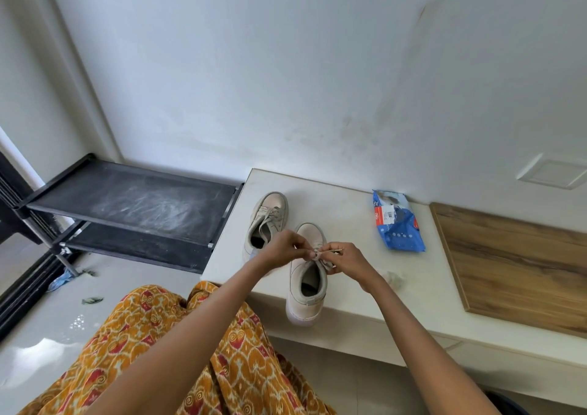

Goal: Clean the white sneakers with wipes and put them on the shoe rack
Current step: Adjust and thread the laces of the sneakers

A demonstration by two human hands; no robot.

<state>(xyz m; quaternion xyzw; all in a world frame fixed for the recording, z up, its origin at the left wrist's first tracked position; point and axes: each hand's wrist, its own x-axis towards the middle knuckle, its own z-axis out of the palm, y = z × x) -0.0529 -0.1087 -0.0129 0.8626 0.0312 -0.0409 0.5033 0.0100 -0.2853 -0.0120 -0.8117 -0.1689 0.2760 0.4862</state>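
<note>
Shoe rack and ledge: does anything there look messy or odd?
Yes. The shoe rack top shelf is smeared with whitish dust, and the nearer sneaker has its heel overhanging the ledge edge.

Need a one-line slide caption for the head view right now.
Both hands pinch the laces of the nearer white sneaker on the pale ledge, blue wipes pack beside.
</note>
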